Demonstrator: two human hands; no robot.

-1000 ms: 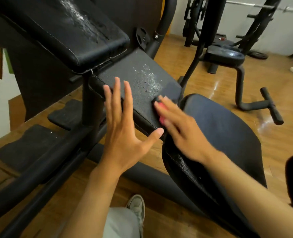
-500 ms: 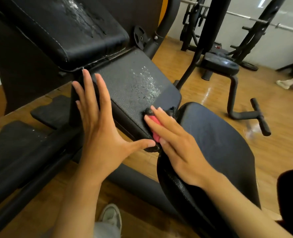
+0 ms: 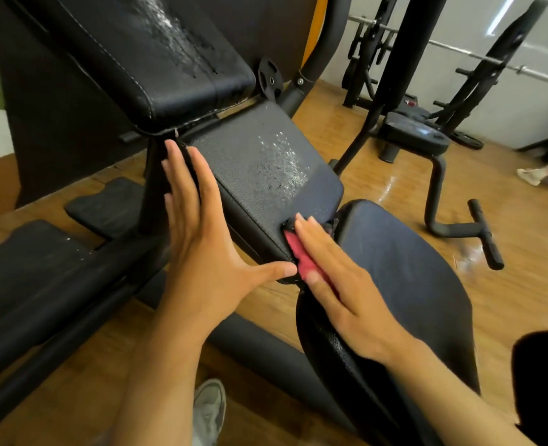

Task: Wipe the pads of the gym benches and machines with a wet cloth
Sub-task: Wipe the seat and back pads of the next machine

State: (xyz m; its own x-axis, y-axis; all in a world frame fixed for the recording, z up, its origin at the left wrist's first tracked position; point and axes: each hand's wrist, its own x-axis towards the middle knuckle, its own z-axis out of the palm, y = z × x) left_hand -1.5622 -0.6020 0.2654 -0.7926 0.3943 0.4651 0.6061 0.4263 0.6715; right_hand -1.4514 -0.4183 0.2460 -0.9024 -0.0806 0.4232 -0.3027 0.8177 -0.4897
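1. The pink cloth (image 3: 301, 257) was pressed flat at the seat pad (image 3: 266, 175) near corner by the right hand (image 3: 346, 294), fingers straight.
2. The left hand (image 3: 202, 252) was spread open beside the pad's edge.
3. Droplets could be missed mid-pad, should wiping remain at the corner.

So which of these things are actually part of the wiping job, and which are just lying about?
Part of the job:
- pink cloth, pressed under the right hand
- wet middle pad, steadied by the left hand
- upper pad, streaked with water
- round seat pad

Just lying about:
- weight plate
- far bench
- barbell
- grey shoe
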